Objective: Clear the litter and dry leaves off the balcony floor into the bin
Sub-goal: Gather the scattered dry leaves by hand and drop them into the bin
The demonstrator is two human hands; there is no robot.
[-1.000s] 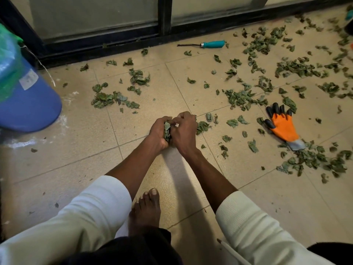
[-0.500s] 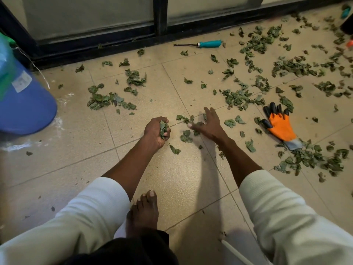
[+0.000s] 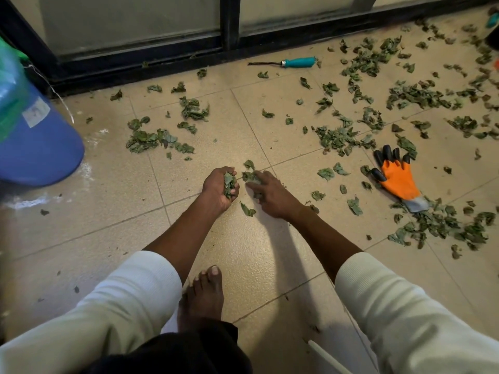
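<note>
Dry green leaves (image 3: 340,139) lie scattered over the beige tiled floor, thickest at the right and far side. My left hand (image 3: 218,188) is cupped palm-up in the middle of the floor, shut on a handful of leaves (image 3: 229,183). Just to its right, my right hand (image 3: 272,194) rests palm-down on the tiles with fingers spread, its fingertips touching a few loose leaves (image 3: 249,175). One leaf (image 3: 248,210) lies between the two wrists. The blue bin (image 3: 37,147) with a green liner stands at the far left.
An orange glove with black fingertips (image 3: 397,178) lies on the floor to the right. A teal-handled tool (image 3: 294,62) rests by the dark door frame (image 3: 229,47). My bare foot (image 3: 204,295) is planted below the hands. A small leaf pile (image 3: 154,139) sits near the bin.
My hands were pressed together around the leaves, then parted. The right hand reached out over loose leaves and has now drawn back toward the left hand, which keeps its handful.
</note>
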